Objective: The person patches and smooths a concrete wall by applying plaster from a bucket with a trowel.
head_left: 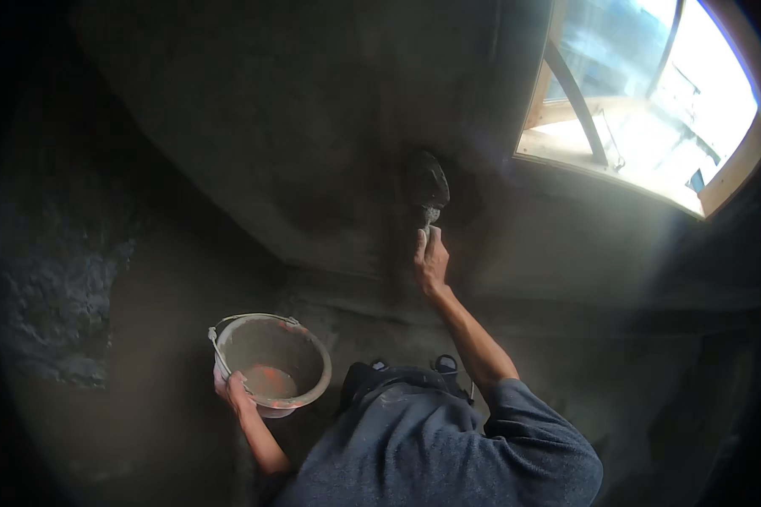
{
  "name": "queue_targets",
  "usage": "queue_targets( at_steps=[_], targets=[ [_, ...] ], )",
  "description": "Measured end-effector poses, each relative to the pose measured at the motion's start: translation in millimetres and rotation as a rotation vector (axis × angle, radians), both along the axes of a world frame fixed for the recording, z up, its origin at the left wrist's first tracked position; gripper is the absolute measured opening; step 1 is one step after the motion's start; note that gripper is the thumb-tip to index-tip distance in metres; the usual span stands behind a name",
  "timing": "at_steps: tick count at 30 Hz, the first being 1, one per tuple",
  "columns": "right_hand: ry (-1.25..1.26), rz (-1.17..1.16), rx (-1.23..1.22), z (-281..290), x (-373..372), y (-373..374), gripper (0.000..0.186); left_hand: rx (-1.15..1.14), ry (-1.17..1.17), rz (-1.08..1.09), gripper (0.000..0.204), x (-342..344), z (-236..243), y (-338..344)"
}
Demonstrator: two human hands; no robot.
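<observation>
My right hand (432,258) is wrapped around the handle of a trowel (432,179), with its blade pointing up against or close to the dark wall (338,152). A damp, darker patch surrounds the blade; whether the metal touches the wall I cannot tell. Low on the left, my left hand (232,388) grips the rim of a bucket (317,351) and holds it tilted so its inside shows. Grey residue coats the bucket's inner side, and reddish spots show near the bottom. Its wire handle (228,319) lies over the far side of the rim.
At the upper right, a wooden-framed window (566,152) stands open and lets in bright light. A rough, lighter wall patch (55,313) is at the far left. My shoes (446,363) show on the floor below the wall.
</observation>
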State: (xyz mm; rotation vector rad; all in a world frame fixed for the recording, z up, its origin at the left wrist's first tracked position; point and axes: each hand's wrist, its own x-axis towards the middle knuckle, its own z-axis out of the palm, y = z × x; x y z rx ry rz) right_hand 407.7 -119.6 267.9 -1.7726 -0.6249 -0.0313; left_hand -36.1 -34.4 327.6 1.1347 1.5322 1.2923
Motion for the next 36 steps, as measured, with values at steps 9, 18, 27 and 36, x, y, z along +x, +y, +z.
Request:
queue_targets(
  at_steps=[9, 18, 27, 36],
  targets=[
    [0.388, -0.097, 0.351, 10, -86, 58, 0.033, -0.007, 0.13, -0.07, 0.071, -24, -11, 2],
    [0.314, -0.293, 0.45, 17, -97, 70, 0.039, 0.012, 0.159, -0.291, 0.071, -8, 31, -39],
    [0.964, -0.199, 0.7, -8, -129, 33, 0.038, -0.166, 0.196, -0.439, 0.072, -15, 59, -30],
    [0.808, -0.075, 0.541, 59, -129, 57, 0.048, -0.185, 0.251, -0.46, 0.072, -11, 52, -18]
  ],
)
